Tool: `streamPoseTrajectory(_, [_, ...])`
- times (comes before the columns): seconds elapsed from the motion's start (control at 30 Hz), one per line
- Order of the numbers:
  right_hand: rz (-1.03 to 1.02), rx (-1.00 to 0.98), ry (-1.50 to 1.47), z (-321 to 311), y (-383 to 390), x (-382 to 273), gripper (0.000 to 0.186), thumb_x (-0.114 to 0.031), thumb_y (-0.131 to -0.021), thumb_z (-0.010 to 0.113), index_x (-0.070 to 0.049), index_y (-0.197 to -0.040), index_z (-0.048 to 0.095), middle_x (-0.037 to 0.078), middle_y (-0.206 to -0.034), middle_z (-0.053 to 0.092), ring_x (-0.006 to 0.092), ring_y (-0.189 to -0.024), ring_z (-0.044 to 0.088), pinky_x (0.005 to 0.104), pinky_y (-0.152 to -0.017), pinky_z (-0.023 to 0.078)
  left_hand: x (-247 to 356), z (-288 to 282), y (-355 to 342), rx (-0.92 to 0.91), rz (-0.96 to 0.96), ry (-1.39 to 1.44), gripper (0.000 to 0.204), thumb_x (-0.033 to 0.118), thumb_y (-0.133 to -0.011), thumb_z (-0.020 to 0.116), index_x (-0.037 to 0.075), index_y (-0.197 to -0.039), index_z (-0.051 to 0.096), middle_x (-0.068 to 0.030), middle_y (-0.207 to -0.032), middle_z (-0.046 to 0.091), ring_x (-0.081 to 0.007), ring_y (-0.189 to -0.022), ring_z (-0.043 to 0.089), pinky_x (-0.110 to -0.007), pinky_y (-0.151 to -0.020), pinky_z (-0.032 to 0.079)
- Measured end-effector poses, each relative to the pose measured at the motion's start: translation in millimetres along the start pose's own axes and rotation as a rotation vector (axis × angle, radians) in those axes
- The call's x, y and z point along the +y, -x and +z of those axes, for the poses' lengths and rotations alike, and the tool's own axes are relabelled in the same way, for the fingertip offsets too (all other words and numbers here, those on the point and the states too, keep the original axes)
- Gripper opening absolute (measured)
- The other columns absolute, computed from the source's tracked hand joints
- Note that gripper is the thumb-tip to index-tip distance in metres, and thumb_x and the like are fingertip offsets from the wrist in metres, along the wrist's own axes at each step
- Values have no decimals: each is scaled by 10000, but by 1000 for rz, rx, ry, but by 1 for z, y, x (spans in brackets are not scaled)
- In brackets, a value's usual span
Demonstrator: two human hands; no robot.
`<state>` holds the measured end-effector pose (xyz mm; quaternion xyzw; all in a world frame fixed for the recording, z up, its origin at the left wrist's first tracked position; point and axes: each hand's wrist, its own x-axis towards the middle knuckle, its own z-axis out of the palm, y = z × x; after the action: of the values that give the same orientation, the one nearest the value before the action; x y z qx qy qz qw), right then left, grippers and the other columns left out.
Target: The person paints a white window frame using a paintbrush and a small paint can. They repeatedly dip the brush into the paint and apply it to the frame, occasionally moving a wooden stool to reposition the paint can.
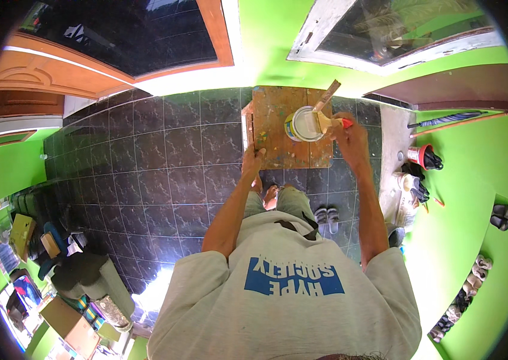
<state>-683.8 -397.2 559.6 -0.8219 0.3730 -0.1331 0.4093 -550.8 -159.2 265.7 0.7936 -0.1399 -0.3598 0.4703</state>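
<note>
A small wooden table (278,155), spotted with paint, stands in front of me. On its right part sits an open paint can (292,129) with pale paint inside. My right hand (353,144) is closed around a paintbrush (325,122), whose red handle end shows at the fingers and whose pale head is over the can's right rim. A flat wooden stick (329,95) slants up from the far right rim; its lower end is hard to make out. My left hand (253,161) grips the table's near left edge.
Dark tiles (170,144) cover the floor. Sandals (326,217) lie close to my feet. Along the right wall are a red bucket (427,157), an umbrella (449,120) and shoes (469,285). A dark armchair (95,279) stands at left. Green walls and an orange-framed window (224,36) are beyond.
</note>
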Motion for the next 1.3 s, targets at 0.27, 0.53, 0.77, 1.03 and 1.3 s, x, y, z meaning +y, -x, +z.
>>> streamPoseTrajectory(0.27, [134, 136, -307, 20, 14, 57, 333, -292, -1073, 560, 14, -1145, 670, 133, -924, 753, 210, -764, 746, 353, -661, 593, -28, 12, -25, 69, -10, -70, 451, 226, -964, 686, 70, -1380, 606, -126, -1161, 724, -242, -1046, 685, -394, -915, 524])
streamPoseTrajectory(0.53, [531, 345, -1246, 42, 36, 145, 279, -328, -1040, 610, -55, -1031, 669, 65, -831, 699, 177, -644, 670, 348, -590, 572, -29, 7, -27, -26, 55, 43, 564, 341, -947, 670, 82, -1435, 557, -221, -1244, 699, -399, -1182, 658, -466, -1000, 504])
streamPoseTrajectory(0.77, [717, 271, -1542, 63, 35, 166, 273, -332, -1026, 607, -78, -940, 656, 61, -763, 687, 201, -651, 673, 382, -590, 568, -10, 8, -17, 118, 58, -173, 507, 317, -957, 646, 99, -1409, 571, -224, -1241, 693, -417, -1176, 647, -492, -979, 500])
streamPoseTrajectory(1.03, [775, 110, -1703, 58, 36, 178, 259, -326, -1010, 622, -84, -935, 675, 59, -745, 712, 200, -665, 704, 405, -631, 595, -4, 13, -2, 181, -26, -103, 502, 301, -961, 635, 79, -1405, 562, -228, -1238, 692, -430, -1181, 638, -509, -1002, 491])
streamPoseTrajectory(1.3, [685, -119, -1872, 57, 44, 214, 287, -325, -1008, 575, -93, -1118, 703, 96, -978, 763, 252, -897, 760, 525, -775, 615, -8, 27, -11, 181, -60, -112, 586, 264, -957, 654, 68, -1482, 480, -268, -1357, 589, -434, -1325, 534, -520, -1075, 447])
